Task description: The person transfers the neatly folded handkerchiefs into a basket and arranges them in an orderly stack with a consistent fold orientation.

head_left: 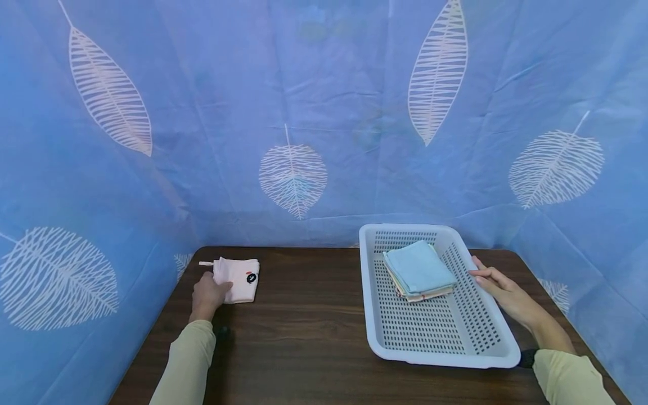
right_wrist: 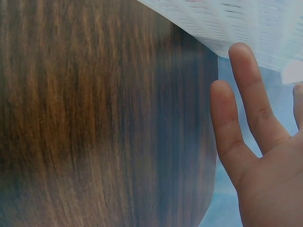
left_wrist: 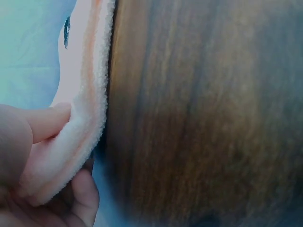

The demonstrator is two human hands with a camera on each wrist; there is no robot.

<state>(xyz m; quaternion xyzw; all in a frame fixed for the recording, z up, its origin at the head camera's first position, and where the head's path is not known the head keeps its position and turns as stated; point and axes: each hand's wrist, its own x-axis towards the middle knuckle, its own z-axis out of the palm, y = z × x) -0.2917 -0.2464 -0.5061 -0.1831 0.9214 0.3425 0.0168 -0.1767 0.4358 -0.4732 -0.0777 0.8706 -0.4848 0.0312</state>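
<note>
My left hand [head_left: 208, 295] pinches the near-left edge of a folded pale pink towel [head_left: 242, 287] at the table's far left. In the left wrist view the thumb presses on top of the towel [left_wrist: 87, 94] and fingers curl beneath its fluffy layers. A dark printed mark and a small loop show on it. On the right stands a white perforated plastic basket [head_left: 420, 357]. Inside lies a stack of folded cloths with a light blue cloth [head_left: 420, 267] on top. My right hand [head_left: 511, 298] touches the basket's right rim, its fingers mostly straight and spread.
The dark wooden table [head_left: 304, 326] has rounded far corners. A blue curtain [head_left: 344, 185] with white leaf prints hangs behind it and along both sides. Bare tabletop lies between the towel and the basket.
</note>
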